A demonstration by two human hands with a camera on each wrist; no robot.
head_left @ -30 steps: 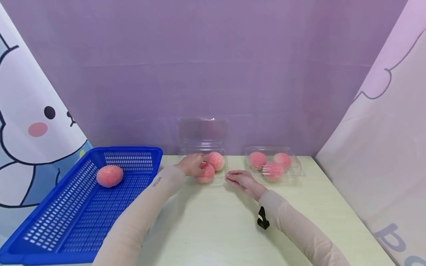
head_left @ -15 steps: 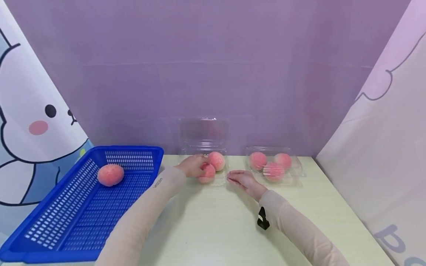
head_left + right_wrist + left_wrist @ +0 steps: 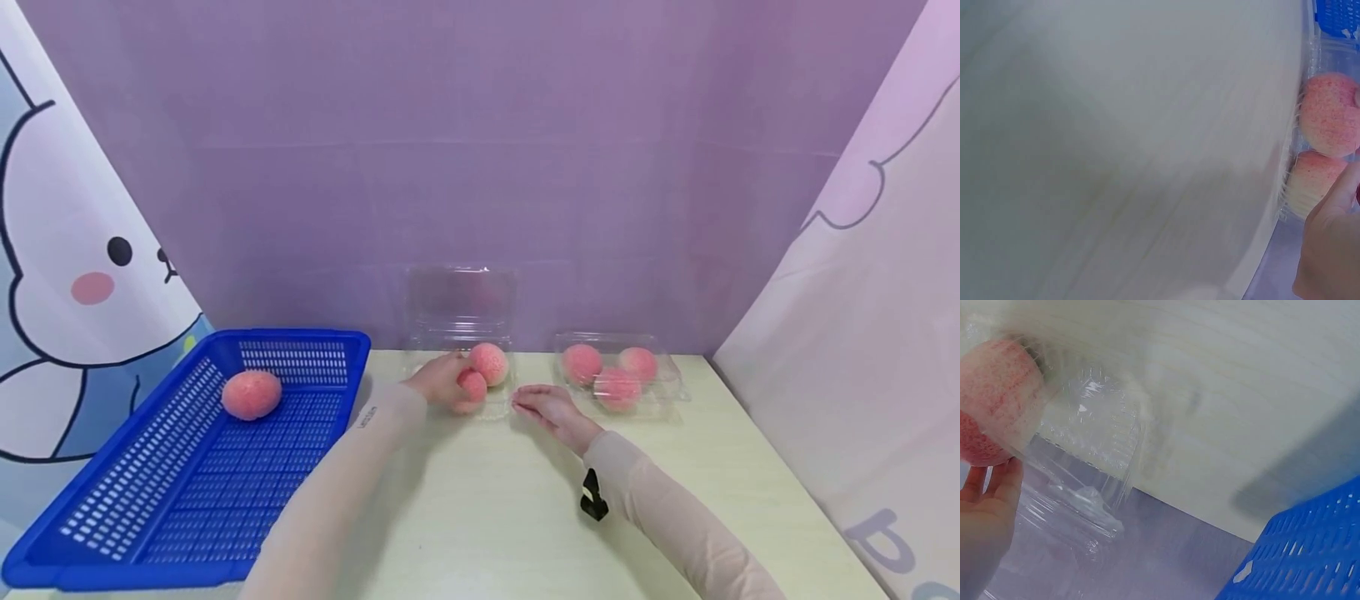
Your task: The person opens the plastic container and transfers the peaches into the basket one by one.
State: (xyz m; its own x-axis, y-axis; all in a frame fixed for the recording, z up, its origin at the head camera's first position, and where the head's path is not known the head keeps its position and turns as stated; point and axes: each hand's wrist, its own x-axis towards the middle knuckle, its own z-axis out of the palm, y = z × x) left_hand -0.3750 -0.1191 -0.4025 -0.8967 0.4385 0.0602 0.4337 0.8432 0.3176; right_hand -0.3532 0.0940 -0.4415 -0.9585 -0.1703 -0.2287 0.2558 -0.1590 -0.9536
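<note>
My left hand (image 3: 442,379) is over an open clear plastic clamshell box (image 3: 461,304) and grips the nearer of two pink peaches (image 3: 472,387) in it. In the left wrist view, its fingers (image 3: 999,484) lie against the peach (image 3: 1004,387). Behind and slightly right sits the second peach (image 3: 489,364). My right hand (image 3: 558,412) pinches the box's right front edge with thumb and fingertips together. Its fingertips are partly cut off in the right wrist view, where both peaches (image 3: 1329,119) show inside the ridged wall.
Right of the hands stands a second clear box (image 3: 663,383) with three peaches (image 3: 617,388) under its lid. A blue plastic basket (image 3: 352,367) on the left holds one peach (image 3: 252,395). A purple cloth backdrop (image 3: 480,167) rises directly behind the boxes.
My left hand has shifted slightly right and forward around the nearer peach, covering more of its left side. The right hand has stayed at the box edge.
</note>
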